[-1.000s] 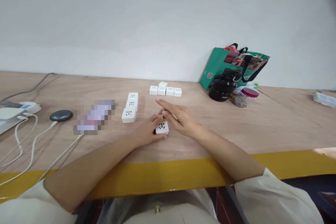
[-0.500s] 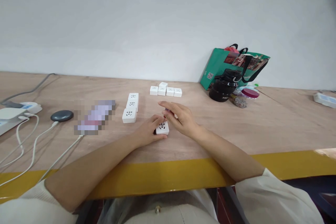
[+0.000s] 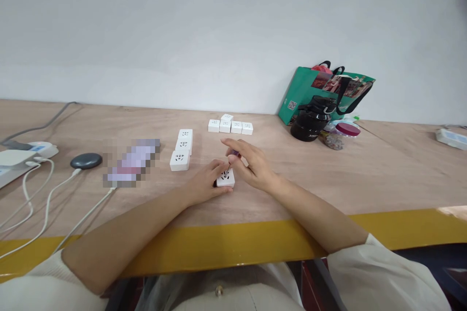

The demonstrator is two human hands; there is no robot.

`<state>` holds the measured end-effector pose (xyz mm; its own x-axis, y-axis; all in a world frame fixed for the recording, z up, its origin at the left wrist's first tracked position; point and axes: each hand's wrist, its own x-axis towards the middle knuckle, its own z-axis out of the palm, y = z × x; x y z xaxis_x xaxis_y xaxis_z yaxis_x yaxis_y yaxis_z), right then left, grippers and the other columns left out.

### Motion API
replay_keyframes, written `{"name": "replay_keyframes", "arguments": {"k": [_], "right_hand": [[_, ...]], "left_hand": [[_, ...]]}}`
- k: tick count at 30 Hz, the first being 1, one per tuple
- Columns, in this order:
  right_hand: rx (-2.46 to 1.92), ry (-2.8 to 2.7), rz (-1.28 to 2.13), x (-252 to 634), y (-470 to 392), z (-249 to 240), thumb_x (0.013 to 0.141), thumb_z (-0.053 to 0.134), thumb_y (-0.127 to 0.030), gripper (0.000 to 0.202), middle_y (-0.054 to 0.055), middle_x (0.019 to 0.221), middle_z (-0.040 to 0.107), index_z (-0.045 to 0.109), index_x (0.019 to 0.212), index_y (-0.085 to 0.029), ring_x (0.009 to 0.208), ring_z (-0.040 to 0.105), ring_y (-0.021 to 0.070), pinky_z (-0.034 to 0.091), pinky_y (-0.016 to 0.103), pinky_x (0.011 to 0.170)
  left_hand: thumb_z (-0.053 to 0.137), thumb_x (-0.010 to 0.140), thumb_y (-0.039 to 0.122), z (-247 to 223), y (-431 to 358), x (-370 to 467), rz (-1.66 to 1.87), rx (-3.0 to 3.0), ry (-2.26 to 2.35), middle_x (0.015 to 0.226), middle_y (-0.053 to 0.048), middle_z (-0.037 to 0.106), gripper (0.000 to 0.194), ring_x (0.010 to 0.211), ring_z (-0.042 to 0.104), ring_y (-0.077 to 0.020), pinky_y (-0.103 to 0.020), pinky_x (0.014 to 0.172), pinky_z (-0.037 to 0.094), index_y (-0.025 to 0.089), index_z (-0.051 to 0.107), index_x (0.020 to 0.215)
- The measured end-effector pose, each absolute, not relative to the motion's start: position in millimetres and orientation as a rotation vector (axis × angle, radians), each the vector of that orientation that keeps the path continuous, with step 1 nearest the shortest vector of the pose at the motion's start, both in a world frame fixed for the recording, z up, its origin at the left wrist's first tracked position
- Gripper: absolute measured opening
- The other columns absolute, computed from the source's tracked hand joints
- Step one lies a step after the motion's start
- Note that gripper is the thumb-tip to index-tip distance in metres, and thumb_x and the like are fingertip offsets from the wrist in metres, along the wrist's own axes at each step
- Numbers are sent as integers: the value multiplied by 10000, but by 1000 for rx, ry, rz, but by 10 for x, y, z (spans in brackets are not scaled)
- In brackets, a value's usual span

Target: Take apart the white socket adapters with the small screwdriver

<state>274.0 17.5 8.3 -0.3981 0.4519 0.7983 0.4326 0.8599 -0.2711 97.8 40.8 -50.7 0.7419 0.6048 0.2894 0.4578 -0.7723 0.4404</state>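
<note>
On the wooden table in front of me, a white socket block (image 3: 226, 180) lies with its slotted face up. My left hand (image 3: 207, 182) grips it from the left, fingers along its far and near sides. My right hand (image 3: 251, 163) is closed around a small screwdriver (image 3: 235, 153), whose handle is mostly covered by the fingers. Its thin shaft slants down to the middle of the socket face. Left of my hands, several similar white socket blocks (image 3: 179, 160) stand in a column.
Further back sits a row of several white sockets (image 3: 236, 127). A green bag (image 3: 292, 97), a black flask (image 3: 310, 124) and a jar with a dark pink lid (image 3: 347, 129) are at the back right. Leftward lie a blurred phone (image 3: 133, 163), a dark oval device (image 3: 86, 161) and white cables (image 3: 47, 204).
The fingers of my right hand have shifted slightly around the screwdriver handle, showing a different part of it. My left hand and the socket have stayed in place.
</note>
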Motion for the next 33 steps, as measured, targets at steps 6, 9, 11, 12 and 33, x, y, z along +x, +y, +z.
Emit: {"name": "replay_keyframes", "arguments": {"k": [6,9,11,12,33], "right_hand": [[-682,-2042,-82,2741,171,69,907,394,-226,296,-4,691,571,479,1191,-217,601,517,118,449,244,559],[-641,-2044,-48,2750,175,75,914,370,-236,320,8,728,577,455,1221,-212,640,532,125,468,257,589],[-614,-2059,-1,2756,175,79,926,303,-219,360,20,788,593,409,1270,-215,709,558,129,487,276,650],[-614,-2065,3,2758,174,79,928,287,-211,370,18,794,596,398,1281,-219,720,562,128,489,278,661],[-872,-1755,340,2786,272,19,867,460,-285,250,-13,741,542,518,1102,-222,591,537,100,449,253,601]], "left_hand": [[580,824,414,-506,407,987,627,2613,808,1238,-102,415,546,1153,426,-273,-445,965,385,219,346,1277],[576,829,408,-506,401,986,643,2612,785,1232,-95,417,542,1141,436,-262,-426,954,397,231,339,1283],[574,832,406,-507,400,984,639,2607,786,1232,-93,419,541,1136,440,-258,-417,946,405,232,338,1287],[576,832,404,-507,400,983,638,2607,786,1234,-92,419,541,1136,439,-258,-417,947,403,231,339,1287],[598,824,360,-482,379,950,573,2626,834,1220,-85,418,514,1117,465,-227,-364,953,396,226,377,1268]]}}
